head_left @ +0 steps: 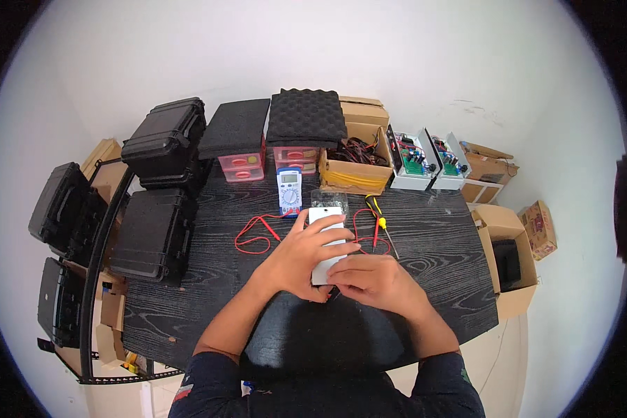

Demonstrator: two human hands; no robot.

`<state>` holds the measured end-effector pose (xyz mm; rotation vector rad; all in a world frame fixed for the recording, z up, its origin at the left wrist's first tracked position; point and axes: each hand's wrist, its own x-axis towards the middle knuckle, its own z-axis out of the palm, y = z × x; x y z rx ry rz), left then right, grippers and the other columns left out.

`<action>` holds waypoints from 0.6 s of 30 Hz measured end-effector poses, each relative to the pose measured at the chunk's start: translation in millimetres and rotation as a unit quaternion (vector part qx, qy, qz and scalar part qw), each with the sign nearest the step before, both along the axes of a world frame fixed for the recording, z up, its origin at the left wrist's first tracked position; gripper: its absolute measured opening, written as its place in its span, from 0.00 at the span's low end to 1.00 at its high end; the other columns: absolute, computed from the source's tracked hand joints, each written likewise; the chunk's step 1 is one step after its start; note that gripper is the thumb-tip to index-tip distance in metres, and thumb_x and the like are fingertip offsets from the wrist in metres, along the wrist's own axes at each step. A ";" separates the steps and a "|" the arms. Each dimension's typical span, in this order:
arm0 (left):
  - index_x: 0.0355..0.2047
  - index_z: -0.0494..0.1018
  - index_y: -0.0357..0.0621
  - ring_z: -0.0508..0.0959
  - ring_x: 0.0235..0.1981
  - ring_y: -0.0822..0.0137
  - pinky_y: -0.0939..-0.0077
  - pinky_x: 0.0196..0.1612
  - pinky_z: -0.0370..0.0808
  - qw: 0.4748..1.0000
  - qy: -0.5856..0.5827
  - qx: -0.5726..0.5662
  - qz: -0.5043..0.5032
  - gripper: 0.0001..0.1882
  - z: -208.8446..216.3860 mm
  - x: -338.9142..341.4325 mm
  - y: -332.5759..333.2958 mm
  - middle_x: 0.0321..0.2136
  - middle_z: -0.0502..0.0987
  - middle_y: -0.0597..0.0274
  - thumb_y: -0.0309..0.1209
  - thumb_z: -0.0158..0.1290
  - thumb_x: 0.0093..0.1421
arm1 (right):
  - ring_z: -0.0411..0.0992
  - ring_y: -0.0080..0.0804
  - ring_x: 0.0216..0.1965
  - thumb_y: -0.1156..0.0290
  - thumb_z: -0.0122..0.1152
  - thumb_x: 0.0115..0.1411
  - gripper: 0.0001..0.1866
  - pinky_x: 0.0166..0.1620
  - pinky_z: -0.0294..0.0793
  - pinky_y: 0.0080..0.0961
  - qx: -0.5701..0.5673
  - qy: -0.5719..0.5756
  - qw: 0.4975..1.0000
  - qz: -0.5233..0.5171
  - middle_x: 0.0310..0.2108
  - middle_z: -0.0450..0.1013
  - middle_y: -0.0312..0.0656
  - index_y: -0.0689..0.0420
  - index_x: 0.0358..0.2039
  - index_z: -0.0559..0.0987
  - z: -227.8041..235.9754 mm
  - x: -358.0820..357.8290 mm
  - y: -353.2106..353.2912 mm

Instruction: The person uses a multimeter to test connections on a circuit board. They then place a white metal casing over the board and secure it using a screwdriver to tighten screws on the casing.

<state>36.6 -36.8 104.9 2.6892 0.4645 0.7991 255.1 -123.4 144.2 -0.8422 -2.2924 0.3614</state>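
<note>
A white, flat rectangular casing [320,274] with a small dark hole near its far end is held above the front middle of the table. My left hand [296,256] grips it from the left, fingers lying across its face. Against its near right edge, my right hand [376,280] is closed in a pinch; whatever those fingertips hold is hidden. Something small and red shows under the left hand. Just behind lies a blue-and-white multimeter [290,189], with a red test lead [247,230] curling left. A screwdriver [374,205] with a yellow-and-black handle and a red probe [376,235] lie to the right.
Black hard cases [153,233] stack up on the left. Foam sheets [306,115] cover red-fronted drawer boxes [242,167]. A cardboard box [355,182] of cables and open white enclosures [414,180] with green circuit boards line the back. Another carton [519,296] stands off the table's right edge.
</note>
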 end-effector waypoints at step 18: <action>0.59 0.77 0.53 0.67 0.71 0.50 0.27 0.62 0.60 1.000 -0.002 0.031 0.000 0.48 3.5 -1.5 -1.2 0.62 0.75 0.62 0.42 0.71 0.30 | 0.76 0.43 0.45 0.70 0.76 0.55 0.11 0.51 0.78 0.40 0.022 -0.023 0.999 -0.008 0.38 0.75 0.40 0.56 0.38 0.85 3.3 -6.9 4.2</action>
